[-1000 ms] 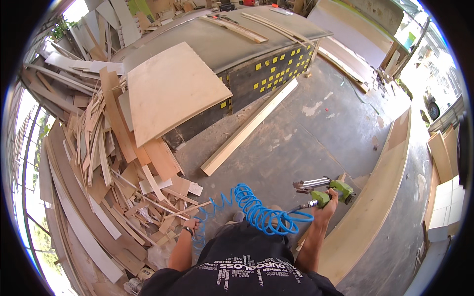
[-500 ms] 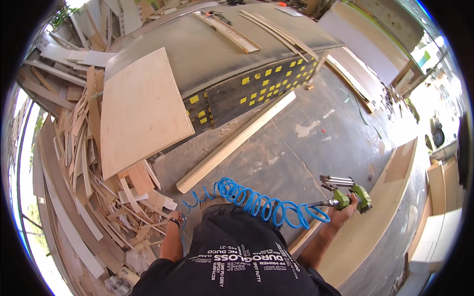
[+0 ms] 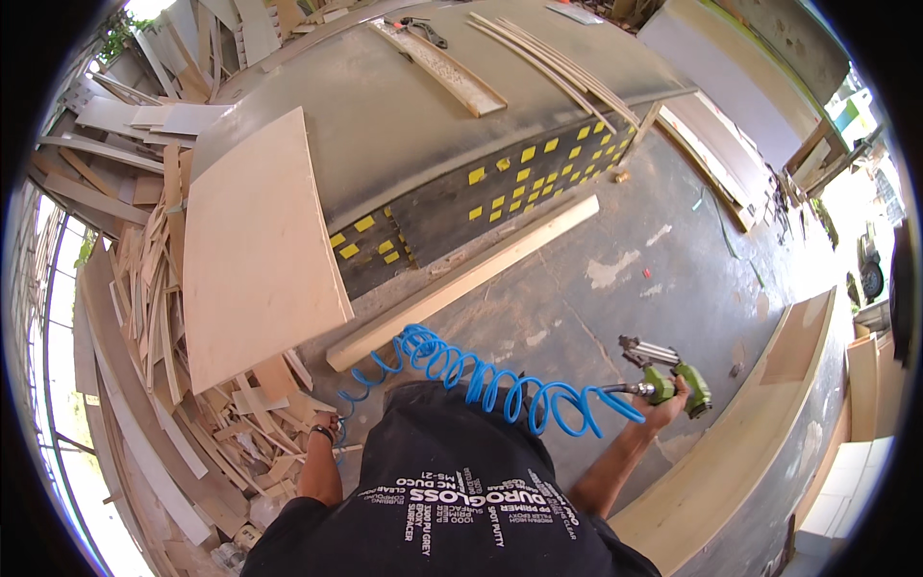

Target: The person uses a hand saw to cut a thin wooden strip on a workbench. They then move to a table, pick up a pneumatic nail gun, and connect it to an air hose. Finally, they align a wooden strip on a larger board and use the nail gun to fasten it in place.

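the right hand (image 3: 665, 408) is wrapped round the grip of a green-and-black air nailer with a silver metal magazine (image 3: 693, 387), held above the grey concrete floor (image 3: 577, 322), near the left edge of a long pale plywood panel (image 3: 735, 457). the left hand (image 3: 327, 420) is curled at the thin end of a blue coiled plastic air hose (image 3: 415, 338); i cannot tell whether it pinches it.

to handle these 2 well, i would carry the nailer with its nose away from the body and the finger off the trigger, which is hidden here. the loops span the torso's front, so the left hand should guide slack clear of the long pale timber beam (image 3: 469, 283) and the floor's left-side scrap pile (image 3: 274, 409), where coils could snag.
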{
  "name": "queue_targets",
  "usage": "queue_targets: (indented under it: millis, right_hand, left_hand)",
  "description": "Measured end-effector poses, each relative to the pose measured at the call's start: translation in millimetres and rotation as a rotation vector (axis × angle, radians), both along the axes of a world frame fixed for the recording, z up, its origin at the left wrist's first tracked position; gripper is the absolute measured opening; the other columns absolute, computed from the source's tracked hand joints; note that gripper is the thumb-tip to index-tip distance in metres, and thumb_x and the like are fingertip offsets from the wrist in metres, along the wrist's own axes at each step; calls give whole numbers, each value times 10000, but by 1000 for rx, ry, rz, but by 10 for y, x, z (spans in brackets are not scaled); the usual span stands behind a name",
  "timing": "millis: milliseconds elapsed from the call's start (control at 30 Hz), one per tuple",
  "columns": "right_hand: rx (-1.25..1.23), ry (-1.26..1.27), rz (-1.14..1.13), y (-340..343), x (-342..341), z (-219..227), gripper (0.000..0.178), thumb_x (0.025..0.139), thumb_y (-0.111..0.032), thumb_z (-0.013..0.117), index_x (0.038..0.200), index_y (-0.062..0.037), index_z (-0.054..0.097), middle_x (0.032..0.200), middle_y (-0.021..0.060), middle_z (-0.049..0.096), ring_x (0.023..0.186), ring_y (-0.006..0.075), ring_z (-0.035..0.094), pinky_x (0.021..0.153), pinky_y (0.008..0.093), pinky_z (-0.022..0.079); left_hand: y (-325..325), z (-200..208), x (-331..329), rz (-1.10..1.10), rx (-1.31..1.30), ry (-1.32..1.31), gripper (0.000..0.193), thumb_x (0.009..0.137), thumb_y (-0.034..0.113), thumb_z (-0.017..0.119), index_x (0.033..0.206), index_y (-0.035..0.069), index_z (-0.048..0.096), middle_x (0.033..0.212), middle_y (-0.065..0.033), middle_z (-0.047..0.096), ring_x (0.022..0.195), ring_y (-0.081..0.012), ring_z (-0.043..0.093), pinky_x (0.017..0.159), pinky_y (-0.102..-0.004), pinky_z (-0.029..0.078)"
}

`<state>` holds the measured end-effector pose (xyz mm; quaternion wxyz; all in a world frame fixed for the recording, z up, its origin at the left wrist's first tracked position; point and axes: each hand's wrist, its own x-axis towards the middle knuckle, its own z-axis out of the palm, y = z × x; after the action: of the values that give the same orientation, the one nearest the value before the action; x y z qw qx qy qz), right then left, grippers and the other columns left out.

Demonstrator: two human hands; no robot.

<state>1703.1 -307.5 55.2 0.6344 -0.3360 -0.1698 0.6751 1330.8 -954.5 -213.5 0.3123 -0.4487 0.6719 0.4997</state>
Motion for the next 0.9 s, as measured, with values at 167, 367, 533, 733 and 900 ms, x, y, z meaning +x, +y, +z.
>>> queue_targets:
  millis: [167, 367, 533, 733, 900]
  right_hand:
    - [-43, -102, -14, 241, -1152, -38, 81, 927, -137, 584, 896, -81, 534, 780, 10, 485, 693, 170, 561, 670, 380, 561]
    - [-135, -300, 165, 412, -2884, 351, 111, 866, -164, 620, 874, -75, 554, 797, 19, 535, 694, 174, 577, 628, 363, 546]
    - [-47, -348, 379, 586, -4318, 769, 134, 870, -185, 632, 849, -78, 555, 760, 25, 537, 691, 168, 576, 644, 340, 537]
    - [45, -420, 567, 746, -5652, 1117, 143, 849, -198, 634, 845, -77, 558, 760, 46, 557, 693, 170, 571, 674, 323, 520]
    - [57, -448, 793, 1471, -6386, 965, 143, 831, -194, 645, 847, -75, 567, 753, 59, 565, 695, 184, 575, 661, 321, 513]
  left_hand:
    - [72, -187, -258, 158, 15, -21, 212, 898, 55, 557, 694, 100, 519, 563, -13, 462, 410, -119, 377, 372, -262, 280]
    - [-134, -631, -429, 424, 73, 15, 180, 905, 88, 524, 729, 100, 560, 605, -53, 535, 447, -152, 449, 381, -269, 318]
    - [125, -619, -475, 522, 177, 102, 168, 889, 191, 578, 766, 79, 597, 678, -91, 609, 539, -224, 568, 446, -310, 422]
    - [715, -534, -482, 481, -39, -21, 170, 865, 161, 597, 788, 11, 617, 652, -111, 595, 513, -233, 576, 446, -352, 427]
    - [1666, -349, -25, 577, -216, -133, 152, 855, 123, 598, 836, -26, 618, 615, -116, 561, 481, -219, 556, 425, -367, 401]
